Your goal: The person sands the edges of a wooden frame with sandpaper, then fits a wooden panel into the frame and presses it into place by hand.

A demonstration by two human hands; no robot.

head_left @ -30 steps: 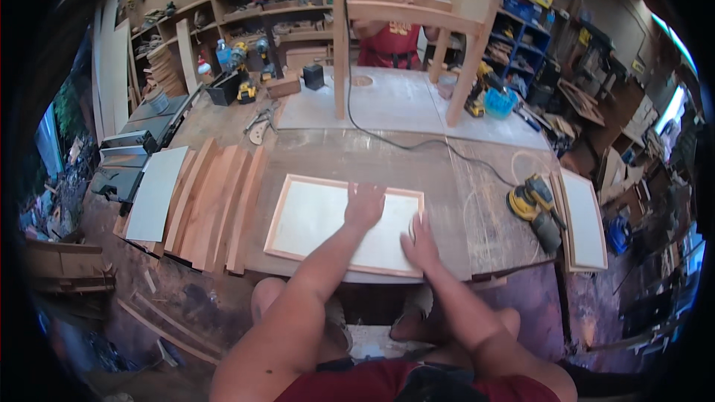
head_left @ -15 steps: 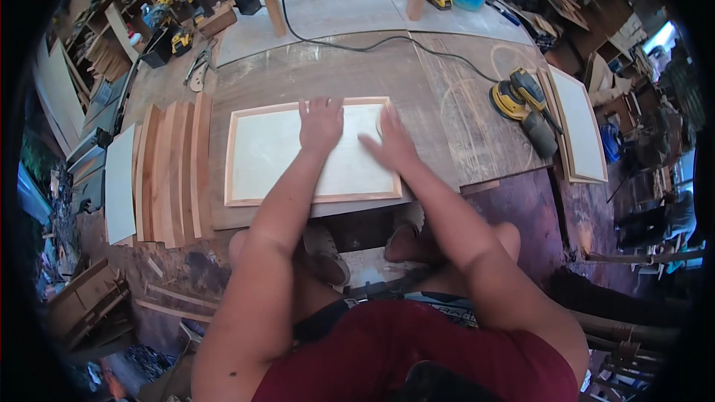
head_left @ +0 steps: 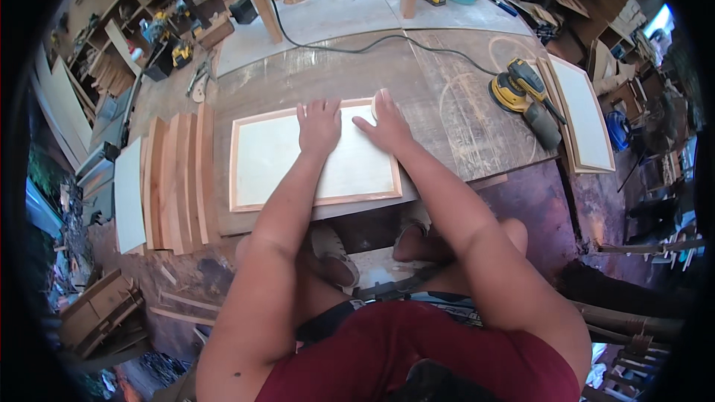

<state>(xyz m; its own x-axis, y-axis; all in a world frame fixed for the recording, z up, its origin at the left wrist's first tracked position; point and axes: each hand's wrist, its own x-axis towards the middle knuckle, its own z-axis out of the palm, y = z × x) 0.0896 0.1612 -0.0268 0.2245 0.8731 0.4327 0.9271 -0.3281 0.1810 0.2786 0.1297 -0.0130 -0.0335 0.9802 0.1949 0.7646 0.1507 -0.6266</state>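
A shallow rectangular tray-like panel [head_left: 279,156], pale inside with a raised light-wood rim, lies on the worktable in front of me. My left hand [head_left: 320,128] rests flat on it near the far edge, fingers stretched out and holding nothing. At its far right corner, my right hand [head_left: 387,125] lies over the rim with the thumb spread toward the left. A thin pale piece with a rounded edge [head_left: 375,110] shows between that thumb and the fingers, pressed against the rim; most of it is hidden under the hand.
Wooden boards [head_left: 179,179] stand in a row at the left, beside a white panel [head_left: 129,197]. On the right sits a yellow-black orbital sander [head_left: 518,93], its dark cord [head_left: 357,50] crossing the table. Framed panels [head_left: 583,115] lean beyond it. Upright wooden legs [head_left: 258,0] rise at the back.
My right hand has slid slightly up and left along the rim at the far right corner, and its blur is gone. The left hand stays flat on the panel. The whole view has shifted a little.
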